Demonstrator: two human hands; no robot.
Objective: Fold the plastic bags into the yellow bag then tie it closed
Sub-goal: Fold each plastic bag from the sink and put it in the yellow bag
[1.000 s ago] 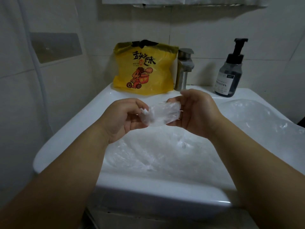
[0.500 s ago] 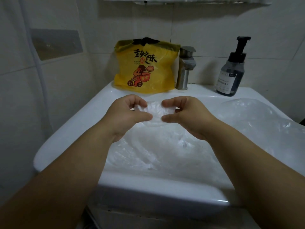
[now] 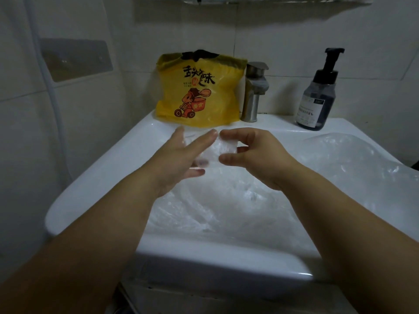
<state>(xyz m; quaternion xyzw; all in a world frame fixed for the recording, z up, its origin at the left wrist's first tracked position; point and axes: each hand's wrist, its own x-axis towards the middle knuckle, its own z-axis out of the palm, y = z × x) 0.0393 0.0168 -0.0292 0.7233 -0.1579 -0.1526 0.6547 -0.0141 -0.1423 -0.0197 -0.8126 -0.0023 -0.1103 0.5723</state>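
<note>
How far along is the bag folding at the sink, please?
Done: a small clear packet looks folded. In hand: the right hand pinches it, the left hand open beside it. Left: loose clear bags lie in the sink, the packet is not yet inside the yellow bag by the faucet, and tying remains.

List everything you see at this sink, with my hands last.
yellow bag: one, yellow with cartoon print, upright on the back rim, left of the tap
folded plastic bag: one, clear, between both hands above the basin
loose plastic bags: count unclear, clear, filling the basin and spilling over the right rim
sink: one, white
tap: one, steel, back rim
pump bottle: one, dark, black pump, back right
wall holder: one, clear, left wall
left hand: blurred, straight fingers against the folded plastic bag
right hand: pinches the folded plastic bag
</note>
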